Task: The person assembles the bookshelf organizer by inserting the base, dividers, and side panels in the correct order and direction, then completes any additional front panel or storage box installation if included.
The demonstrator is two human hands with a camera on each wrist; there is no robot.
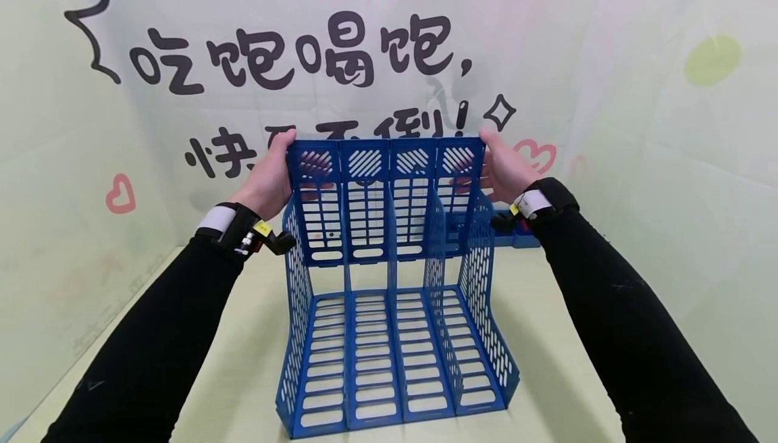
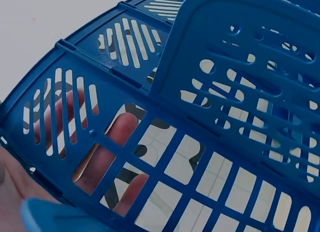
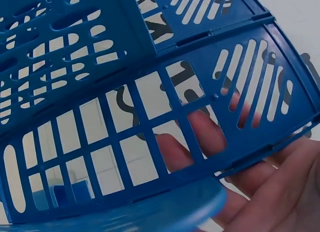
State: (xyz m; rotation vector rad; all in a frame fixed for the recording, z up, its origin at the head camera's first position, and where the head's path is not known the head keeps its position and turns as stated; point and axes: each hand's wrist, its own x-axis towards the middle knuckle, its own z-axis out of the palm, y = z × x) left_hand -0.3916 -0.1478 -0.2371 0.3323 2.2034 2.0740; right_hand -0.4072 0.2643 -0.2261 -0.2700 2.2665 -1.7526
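A blue plastic file rack (image 1: 371,399) stands on the table with a slotted base, two side walls and upright dividers between its bays. At its rear is a wide lattice back panel (image 1: 367,168), upright, its lower edge above the base with a gap below. My left hand (image 1: 270,176) grips the panel at its upper left corner, fingers behind it, showing through the slots in the left wrist view. At the upper right corner my right hand (image 1: 504,166) holds the same panel, its fingers (image 3: 207,132) spread behind the lattice. A divider (image 2: 240,77) crosses in front of the panel.
Behind the rack on the right lies another blue plastic thing (image 1: 524,237), partly hidden. The pale table (image 1: 237,362) runs back to a printed wall cloth (image 1: 644,179) with black lettering, which also closes in the sides.
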